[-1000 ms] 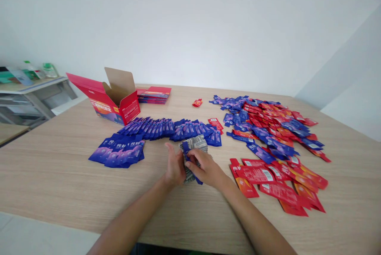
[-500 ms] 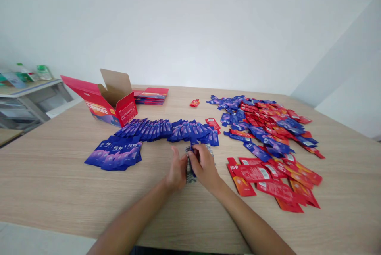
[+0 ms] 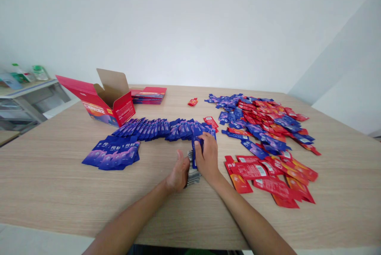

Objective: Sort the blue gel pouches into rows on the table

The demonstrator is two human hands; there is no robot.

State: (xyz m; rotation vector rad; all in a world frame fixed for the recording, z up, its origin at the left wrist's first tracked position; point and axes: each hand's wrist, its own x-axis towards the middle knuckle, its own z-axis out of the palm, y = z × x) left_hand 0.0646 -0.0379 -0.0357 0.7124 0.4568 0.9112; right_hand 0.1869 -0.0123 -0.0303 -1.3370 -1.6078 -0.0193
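Note:
My left hand point(image 3: 179, 173) is closed round a stack of sachets point(image 3: 193, 178), whose greyish, striped edges face up; its thumb points upward along the side. Against the right of this stack, my right hand point(image 3: 208, 156) grips a blue sachet point(image 3: 194, 154), with part of it covered by the fingers. Just beyond the hands runs a row of overlapping blue sachets point(image 3: 154, 129); its right end is partly hidden by my right hand. To the left lies a fanned group of larger-looking blue sachets point(image 3: 116, 152), printed with white characters.
An open red carton point(image 3: 97, 106) stands at the back left, beside a pile of flat red cartons point(image 3: 153, 93). Mixed red and blue sachets point(image 3: 262, 116) heap at the right, with red sachets point(image 3: 272, 177) nearer. One small red sachet point(image 3: 193, 102) lies at the back.
My right hand has drawn a blue sachet up beside the stack, its face now showing. My left hand still holds the stack, slightly turned. The view has shifted a little.

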